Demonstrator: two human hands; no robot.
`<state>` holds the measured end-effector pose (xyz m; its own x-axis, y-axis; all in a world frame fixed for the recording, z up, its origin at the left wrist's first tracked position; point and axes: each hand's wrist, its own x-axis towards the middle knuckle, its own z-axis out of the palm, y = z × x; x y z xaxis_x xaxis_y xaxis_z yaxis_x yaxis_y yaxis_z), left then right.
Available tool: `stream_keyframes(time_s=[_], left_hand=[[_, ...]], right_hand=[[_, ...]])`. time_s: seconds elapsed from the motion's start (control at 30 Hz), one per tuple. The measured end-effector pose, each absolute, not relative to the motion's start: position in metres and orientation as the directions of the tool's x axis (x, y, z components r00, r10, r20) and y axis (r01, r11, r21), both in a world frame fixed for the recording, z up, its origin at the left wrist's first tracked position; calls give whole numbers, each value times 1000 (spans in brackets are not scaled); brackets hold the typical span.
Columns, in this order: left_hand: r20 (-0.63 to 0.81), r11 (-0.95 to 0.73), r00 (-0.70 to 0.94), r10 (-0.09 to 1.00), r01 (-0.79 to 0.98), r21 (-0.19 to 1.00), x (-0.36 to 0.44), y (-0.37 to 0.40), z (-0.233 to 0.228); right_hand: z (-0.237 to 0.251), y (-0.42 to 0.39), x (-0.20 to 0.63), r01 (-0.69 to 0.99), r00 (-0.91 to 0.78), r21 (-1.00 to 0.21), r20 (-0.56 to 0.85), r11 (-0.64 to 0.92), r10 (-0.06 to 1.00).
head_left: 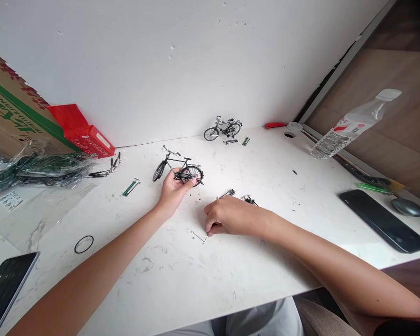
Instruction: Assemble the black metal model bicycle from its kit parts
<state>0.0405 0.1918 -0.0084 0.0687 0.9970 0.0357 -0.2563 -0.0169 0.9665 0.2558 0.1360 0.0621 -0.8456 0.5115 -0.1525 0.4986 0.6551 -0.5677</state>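
My left hand (173,192) is closed around the rear part of a black miniature bicycle (177,167), with the thumb against its back wheel. The bicycle is upright, its handlebar toward the upper left. My right hand (224,217) is low over the white table, fingers pinched together and pointing left. At its fingertips lies a thin silver wire-like part (200,238); whether the fingers hold it I cannot tell. Just beyond the knuckles lies a small black-and-silver part (227,193), partly hidden by the hand. A cluster of small black parts (250,200) sits behind the wrist.
A second miniature bicycle (224,128) stands at the back wall. Green pieces (129,187) and a black ring (84,244) lie to the left, near bagged parts (52,168) and a red box (91,138). On the right are a bottle (353,126) and a black phone (383,219).
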Motion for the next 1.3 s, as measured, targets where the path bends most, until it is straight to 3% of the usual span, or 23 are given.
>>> stream_keyframes(time_s=[0.47, 0.67, 0.87, 1.0, 1.17, 1.3], left_hand=[[18, 0, 63, 998, -270, 963, 43, 192, -7], [17, 4, 70, 997, -289, 957, 43, 194, -8], [32, 8, 121, 992, -316, 949, 42, 200, -17], [-4, 38, 111, 994, -307, 951, 41, 204, -23], [10, 18, 112, 994, -247, 969, 40, 207, -27], [58, -24, 128, 990, -258, 966, 41, 203, -27]], right_hand=[[46, 134, 250, 483, -839, -589, -101, 648, 534], [47, 136, 245, 501, -794, -466, 88, 729, 601], [38, 145, 246, 437, -643, -626, 285, 646, 711], [25, 148, 244, 386, -551, -665, 390, 639, 738], [15, 151, 242, 390, -414, -726, 411, 566, 812], [9, 156, 241, 330, -208, -836, 388, 438, 898]])
